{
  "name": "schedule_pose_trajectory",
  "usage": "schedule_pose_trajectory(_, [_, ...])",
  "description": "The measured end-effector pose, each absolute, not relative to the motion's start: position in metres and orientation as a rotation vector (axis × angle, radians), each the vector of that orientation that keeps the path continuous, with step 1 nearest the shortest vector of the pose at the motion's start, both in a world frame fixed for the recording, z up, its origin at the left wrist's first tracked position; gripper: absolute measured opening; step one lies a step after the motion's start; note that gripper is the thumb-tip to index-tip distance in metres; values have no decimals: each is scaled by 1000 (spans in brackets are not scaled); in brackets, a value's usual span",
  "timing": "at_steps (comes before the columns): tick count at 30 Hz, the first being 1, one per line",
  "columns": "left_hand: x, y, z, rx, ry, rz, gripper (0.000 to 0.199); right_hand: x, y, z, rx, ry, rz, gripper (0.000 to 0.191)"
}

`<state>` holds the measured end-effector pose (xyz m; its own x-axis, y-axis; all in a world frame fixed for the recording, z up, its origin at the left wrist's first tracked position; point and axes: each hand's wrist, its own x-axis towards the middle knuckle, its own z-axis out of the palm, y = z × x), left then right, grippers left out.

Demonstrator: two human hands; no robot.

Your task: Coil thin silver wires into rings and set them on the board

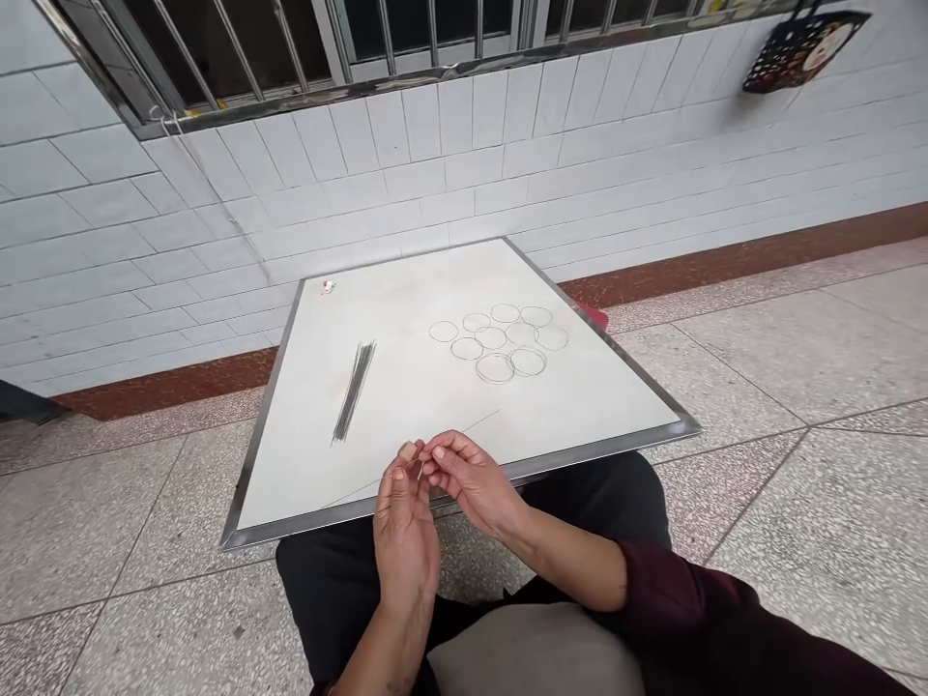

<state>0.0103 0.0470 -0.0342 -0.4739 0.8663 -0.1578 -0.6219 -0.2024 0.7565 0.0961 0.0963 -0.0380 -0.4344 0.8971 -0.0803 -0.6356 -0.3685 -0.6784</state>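
In the head view, a thin wire (479, 421) is held between the two hands above the near edge of the worktop (406, 319). The fingers of the left hand (403, 522) are closed narrowly around it, and the fingers of the right hand (473, 480) are pinched together on it just beside them. One end of the wire is extended to the near left, the other to the far right. A small tan piece (410, 450) is seen at the tips of the left hand's fingers; whether it is gripped or wrapped around a finger cannot be told.

On the right half of the worktop, a group of thin wire rings (496, 381) is laid flat, some of them overlapped. On the left half, a bundle of straight wires (353, 393) is placed, slightly slanted. Near the far left corner, a small white and red object (328, 287) is set down. Beyond the worktop, a tiled wall (435, 203) and a barred window (427, 39) are seen, with a dark patterned bag (801, 50) hung at the far right.
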Motion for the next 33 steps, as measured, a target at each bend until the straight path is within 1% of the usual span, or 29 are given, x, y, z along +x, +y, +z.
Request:
schedule_pose_trajectory(9, [10, 50, -26, 282, 979, 1917, 23, 99, 96, -42, -516, -753, 1920, 26])
schedule_pose_trajectory(16, [8, 52, -25, 278, 965, 1940, 30, 100, 93, -42, -465, -788, 1793, 21])
schedule_pose_trajectory(23, [7, 51, -25, 256, 977, 1943, 27, 95, 88, -41, -468, -657, 1789, 36])
schedule_pose_trajectory(28, [6, 53, -20, 231, 950, 1979, 19, 93, 89, -43, -456, -668, 1801, 35])
schedule_pose_trajectory(33, [2, 54, -12, 132, 848, 1989, 21, 94, 88, -42, -443, -697, 1794, 37])
